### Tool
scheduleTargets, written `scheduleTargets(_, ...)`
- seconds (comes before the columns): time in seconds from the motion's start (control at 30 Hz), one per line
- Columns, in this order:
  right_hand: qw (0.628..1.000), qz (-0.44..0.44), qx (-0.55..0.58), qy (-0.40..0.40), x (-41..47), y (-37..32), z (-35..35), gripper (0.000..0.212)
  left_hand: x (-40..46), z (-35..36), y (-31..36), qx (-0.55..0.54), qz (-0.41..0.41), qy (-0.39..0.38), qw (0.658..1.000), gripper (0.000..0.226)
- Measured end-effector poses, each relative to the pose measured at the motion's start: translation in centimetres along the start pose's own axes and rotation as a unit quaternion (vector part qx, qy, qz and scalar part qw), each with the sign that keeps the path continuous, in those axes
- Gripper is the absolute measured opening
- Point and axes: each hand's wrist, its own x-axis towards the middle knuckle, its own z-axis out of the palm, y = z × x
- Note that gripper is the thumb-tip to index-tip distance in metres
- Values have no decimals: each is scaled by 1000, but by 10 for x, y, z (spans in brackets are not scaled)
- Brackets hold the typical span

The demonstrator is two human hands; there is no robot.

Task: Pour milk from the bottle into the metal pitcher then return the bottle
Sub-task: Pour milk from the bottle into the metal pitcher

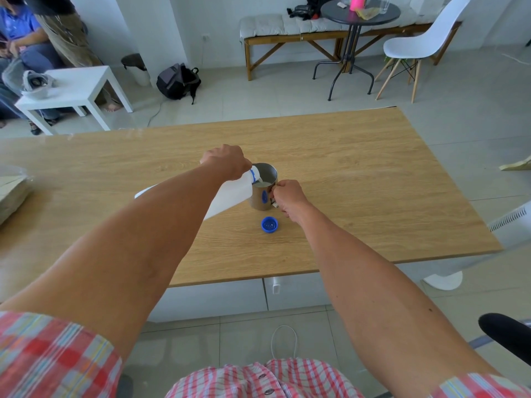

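A white plastic milk bottle (230,193) with a blue neck ring is tipped steeply, its mouth over the rim of the metal pitcher (263,193). My left hand (225,161) grips the bottle near its neck from above. Milk shows inside the pitcher. My right hand (287,196) holds the pitcher's handle on its right side. The pitcher stands upright on the wooden table (359,173). The bottle's blue cap (269,224) lies open side up on the table just in front of the pitcher. My forearm hides part of the bottle's body.
A stack of pale material (11,191) sits at the table's left edge. A white fan (508,222) stands past the right edge. Beyond the table are a small white side table (77,90), a backpack (178,80), a bench, a round black table and a white chair.
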Motion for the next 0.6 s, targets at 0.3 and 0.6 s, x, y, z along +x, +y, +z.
scheduleTargets(0.3,1000,-6,7,2,-1,0,1,19,4,3,0,-3,-6,-1,1000,31)
scheduleTargets(0.6,1000,-3,9,1,0,0,1,22,4,1,-1,3,-4,-2,1000,32)
